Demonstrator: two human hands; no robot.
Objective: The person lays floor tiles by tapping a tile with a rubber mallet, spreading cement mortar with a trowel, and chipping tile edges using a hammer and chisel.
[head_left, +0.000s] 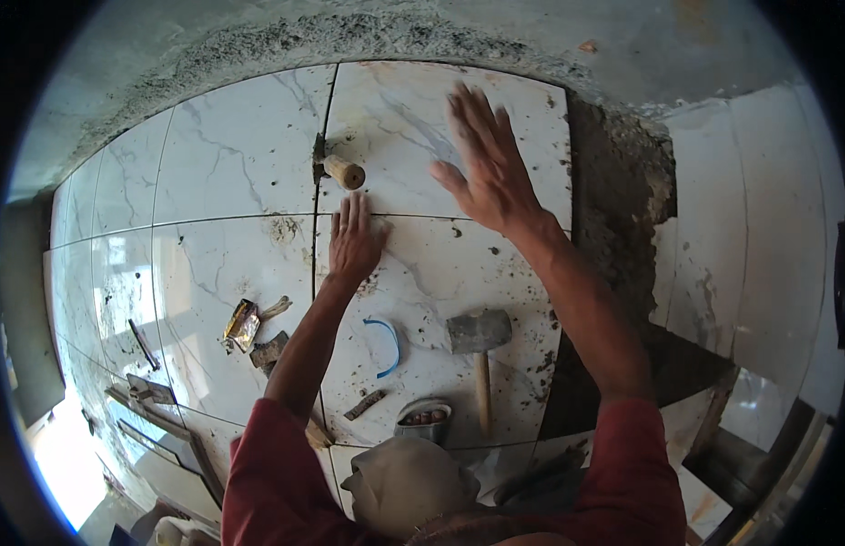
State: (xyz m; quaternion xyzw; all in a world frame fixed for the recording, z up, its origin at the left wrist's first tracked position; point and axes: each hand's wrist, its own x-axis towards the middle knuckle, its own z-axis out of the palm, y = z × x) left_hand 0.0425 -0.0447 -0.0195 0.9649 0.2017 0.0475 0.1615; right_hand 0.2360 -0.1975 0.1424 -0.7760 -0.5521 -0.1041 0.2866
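My left hand [353, 241] lies flat with its fingers stretched out, on a white veined floor tile [422, 264] close to a seam. Just beyond its fingertips a tool's round wooden handle [344, 172] sticks up, with its dark metal end at the joint between two tiles. My right hand [488, 173] is spread over the far right tile [386, 118], thumb apart and holding nothing; whether its palm touches the tile I cannot tell. Between my forearms lies a mallet [480, 333] with a grey-black head and wooden handle.
A blue curved strip [394, 348], a dirty flat piece [365, 404] and a container with round brown things [425, 418] lie near me. To the left are a gold wrapper [242, 325] and a mortar-caked tool [269, 351]. Rough mortar [613, 200] borders the tiles' right edge.
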